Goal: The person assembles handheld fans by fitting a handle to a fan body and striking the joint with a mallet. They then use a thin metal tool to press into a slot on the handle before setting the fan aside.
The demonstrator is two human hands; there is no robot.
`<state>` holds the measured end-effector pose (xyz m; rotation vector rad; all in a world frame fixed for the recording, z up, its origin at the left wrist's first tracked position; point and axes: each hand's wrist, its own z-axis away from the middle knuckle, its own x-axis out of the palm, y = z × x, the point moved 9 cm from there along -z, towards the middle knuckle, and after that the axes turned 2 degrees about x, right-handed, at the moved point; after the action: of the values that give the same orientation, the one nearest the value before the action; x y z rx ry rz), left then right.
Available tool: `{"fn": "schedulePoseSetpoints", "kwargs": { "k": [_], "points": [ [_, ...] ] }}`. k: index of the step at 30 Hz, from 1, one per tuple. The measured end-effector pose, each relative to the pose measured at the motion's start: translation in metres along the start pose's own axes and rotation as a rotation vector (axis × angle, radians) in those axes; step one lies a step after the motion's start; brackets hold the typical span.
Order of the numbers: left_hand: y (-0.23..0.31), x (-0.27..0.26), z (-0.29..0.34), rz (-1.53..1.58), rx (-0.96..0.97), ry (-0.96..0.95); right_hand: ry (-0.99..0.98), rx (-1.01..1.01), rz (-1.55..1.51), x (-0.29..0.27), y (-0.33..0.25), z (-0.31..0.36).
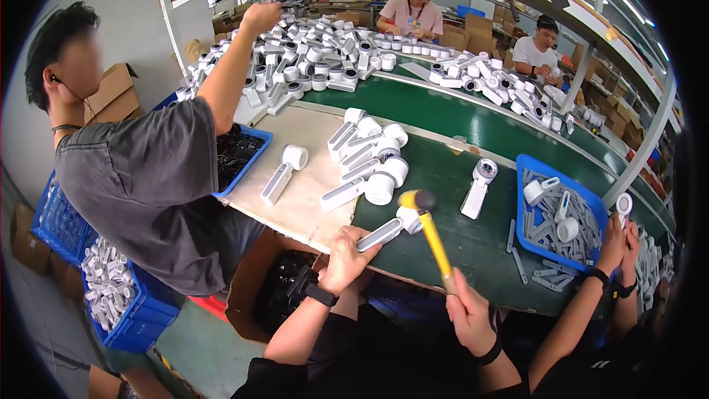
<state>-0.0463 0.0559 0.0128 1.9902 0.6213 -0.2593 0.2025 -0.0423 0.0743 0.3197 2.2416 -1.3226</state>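
In the head view, the left hand [346,260] is gripping the handle's near end of a white fan [382,235], whose round end is pointing away from the fingers above the green table [443,174]. The right hand [470,315] is clasping a hammer's [437,247] yellow handle, its dark head showing beside that round end; contact is remaining unclear.

The sleeves [275,380] are black; left hand [346,260] wears a black strap [322,295]; right hand [470,315], a black wristband [490,353].
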Motion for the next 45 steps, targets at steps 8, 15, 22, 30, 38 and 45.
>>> {"fn": "schedulePoseSetpoints", "kwargs": {
  "k": [8, 15, 22, 30, 38, 45],
  "points": [
    [-0.002, 0.002, -0.003, -0.038, 0.039, -0.010, -0.143, 0.104, 0.076, 0.018, 0.011, 0.000],
    [-0.007, 0.001, 0.003, -0.079, 0.071, 0.075, -0.192, 0.124, 0.015, 0.025, -0.002, -0.003],
    [-0.012, 0.000, 0.003, -0.111, 0.116, 0.139, -0.231, 0.073, -0.016, 0.029, -0.014, 0.001],
    [0.001, -0.002, -0.002, -0.083, 0.081, 0.064, -0.113, 0.141, 0.022, 0.015, 0.016, -0.002],
    [0.022, 0.010, -0.009, -0.343, 0.098, -0.132, -0.003, 0.127, -0.018, 0.010, 0.041, 0.000],
    [-0.001, -0.025, -0.020, -0.255, 0.100, -0.108, -0.035, 0.356, -0.207, -0.005, 0.040, 0.020]
  ]
}}
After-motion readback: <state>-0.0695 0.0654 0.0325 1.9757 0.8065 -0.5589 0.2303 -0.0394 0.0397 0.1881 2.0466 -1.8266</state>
